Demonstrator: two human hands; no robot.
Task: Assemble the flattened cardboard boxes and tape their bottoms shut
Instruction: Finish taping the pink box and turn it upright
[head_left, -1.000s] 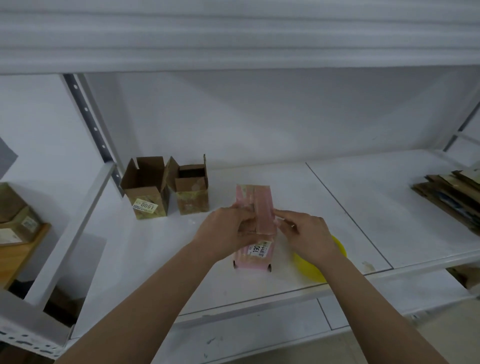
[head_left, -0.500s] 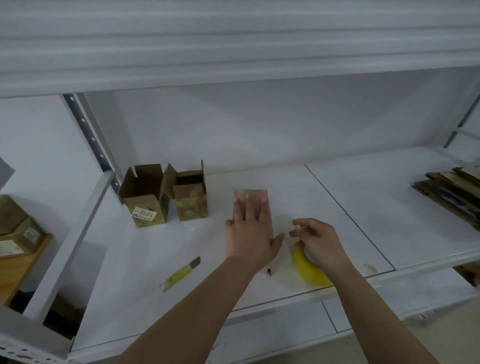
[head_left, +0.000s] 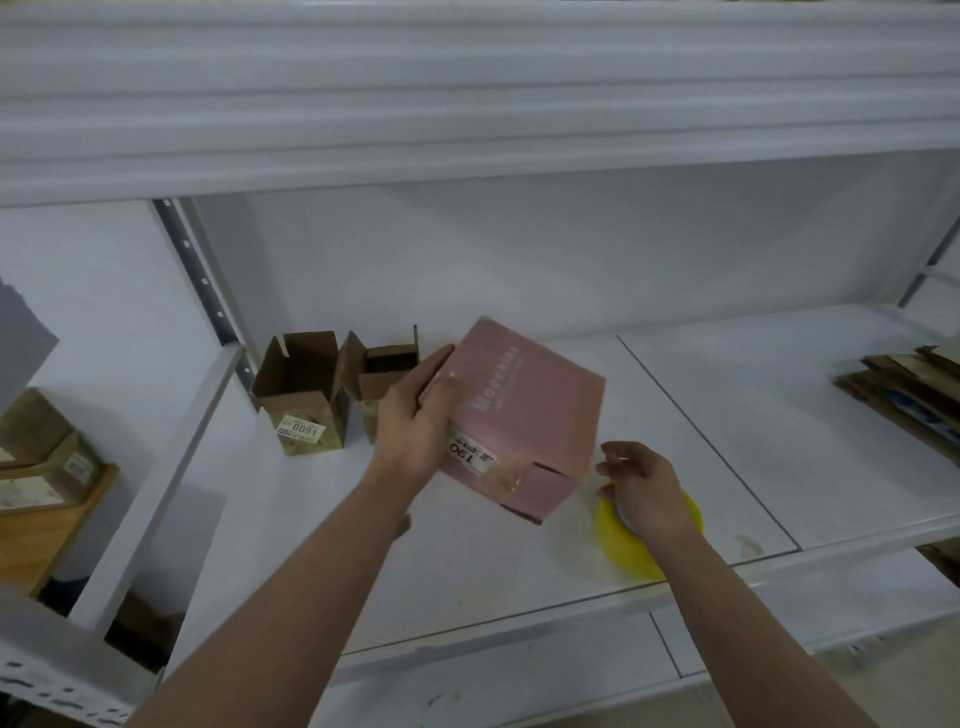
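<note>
A pink cardboard box (head_left: 524, 410) with white lettering and a "190" label is lifted and tilted above the white shelf (head_left: 779, 431). My left hand (head_left: 415, 415) grips its left edge, thumb on the near face. My right hand (head_left: 641, 486) hovers just right of the box with fingers loosely curled over a yellow tape roll (head_left: 628, 545); I cannot tell whether they touch the roll. Clear tape shows on the box's lower edge near the label.
Two small brown boxes (head_left: 304, 395) (head_left: 387, 376) stand open-topped at the back left of the shelf. A stack of flattened cardboard (head_left: 904, 389) lies at the far right. More boxes (head_left: 41, 457) sit on a wooden surface at the left.
The pink box lay flat under my left palm; now my left hand has lifted and turned it upward. My right hand stays by the yellow tape roll. The view moved closer.
</note>
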